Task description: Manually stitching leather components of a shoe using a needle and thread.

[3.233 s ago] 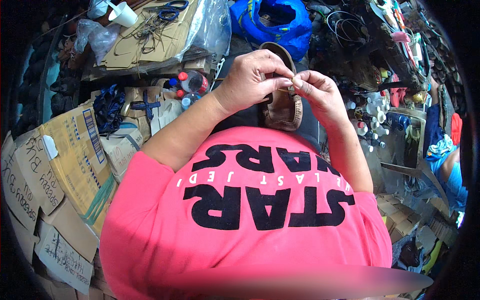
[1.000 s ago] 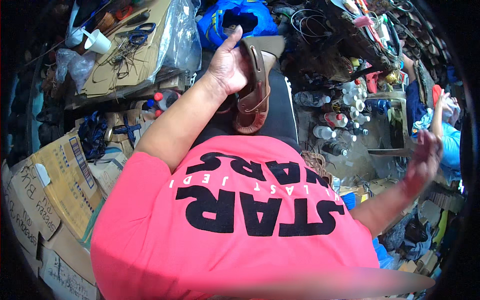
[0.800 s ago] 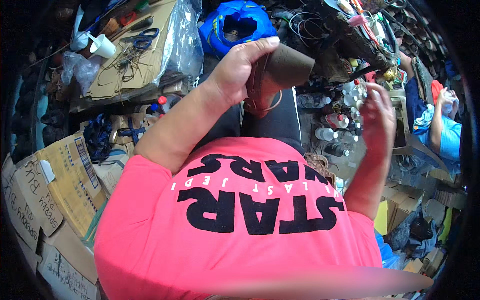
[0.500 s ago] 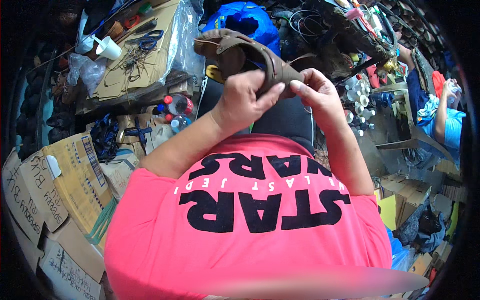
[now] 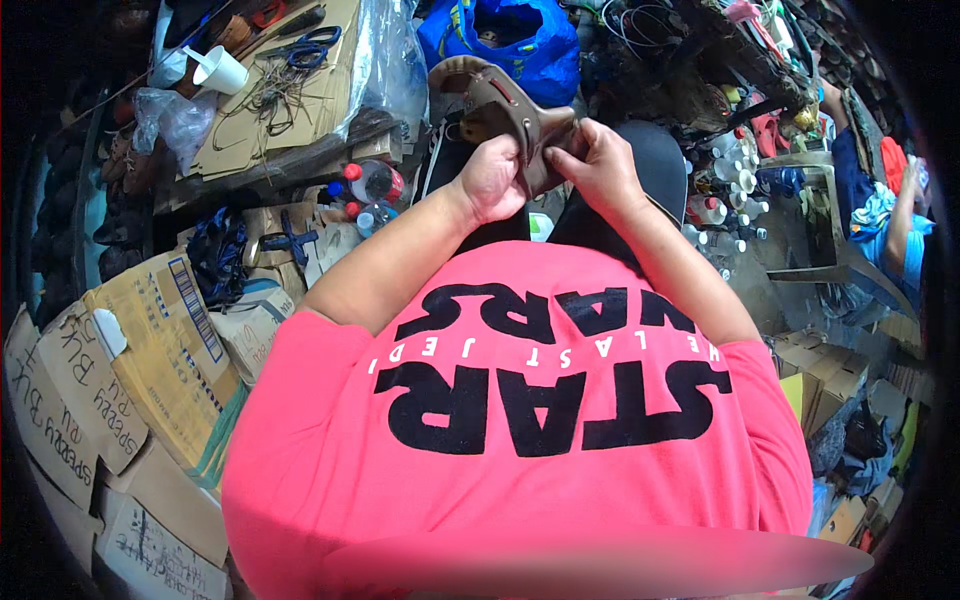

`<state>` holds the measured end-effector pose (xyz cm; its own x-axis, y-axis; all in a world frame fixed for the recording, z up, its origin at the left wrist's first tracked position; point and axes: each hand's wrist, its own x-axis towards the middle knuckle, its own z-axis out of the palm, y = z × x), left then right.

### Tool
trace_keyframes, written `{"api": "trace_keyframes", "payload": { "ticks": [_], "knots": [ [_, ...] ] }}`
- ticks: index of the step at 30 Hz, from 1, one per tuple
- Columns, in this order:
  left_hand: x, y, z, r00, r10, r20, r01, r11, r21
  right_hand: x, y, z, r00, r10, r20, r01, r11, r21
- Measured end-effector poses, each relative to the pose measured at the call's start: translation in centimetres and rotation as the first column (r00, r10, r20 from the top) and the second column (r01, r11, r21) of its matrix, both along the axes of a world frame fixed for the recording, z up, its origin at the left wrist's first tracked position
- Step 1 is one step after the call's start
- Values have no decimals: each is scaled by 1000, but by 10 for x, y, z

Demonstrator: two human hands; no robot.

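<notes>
Above my lap is a brown leather shoe upper (image 5: 532,112), soft and folded, with lace threaded through slots along its edge and no sole that I can see. My left hand (image 5: 491,180) is closed round its near left side, the fingertips partly hidden behind the leather. On the other side, my right hand (image 5: 606,170) pinches the leather edge between thumb and fingers. The paler curved end of the upper points away to the far left.
A blue bag (image 5: 500,45) stands beyond my knees. To the left, cardboard sheets (image 5: 285,115) carry blue-handled scissors (image 5: 312,47), a white cup (image 5: 217,70) and thin cords. Bottles (image 5: 375,182) cluster on both sides. Cardboard boxes (image 5: 150,330) fill the near left. Another person's arm (image 5: 905,215) shows far right.
The upper has turned and folded, its near end now hanging lower between my hands. My right hand has come in nearer to my left, still pinching the leather. The view has shifted slightly.
</notes>
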<state>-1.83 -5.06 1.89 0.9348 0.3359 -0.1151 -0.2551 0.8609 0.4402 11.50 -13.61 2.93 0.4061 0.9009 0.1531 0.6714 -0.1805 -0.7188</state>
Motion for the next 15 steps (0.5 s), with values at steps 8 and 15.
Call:
{"api": "trace_keyframes", "payload": {
  "ticks": [8, 15],
  "knots": [
    [2, 41, 10, 979, -200, -22, 201, 958, 203, 18, 3, 31, 926, 58, -374, -78, 996, -40],
    [4, 50, 3, 973, -232, -19, 212, 848, 485, 18, -17, 59, 699, 202, -686, -244, 969, 37]
  ]
}}
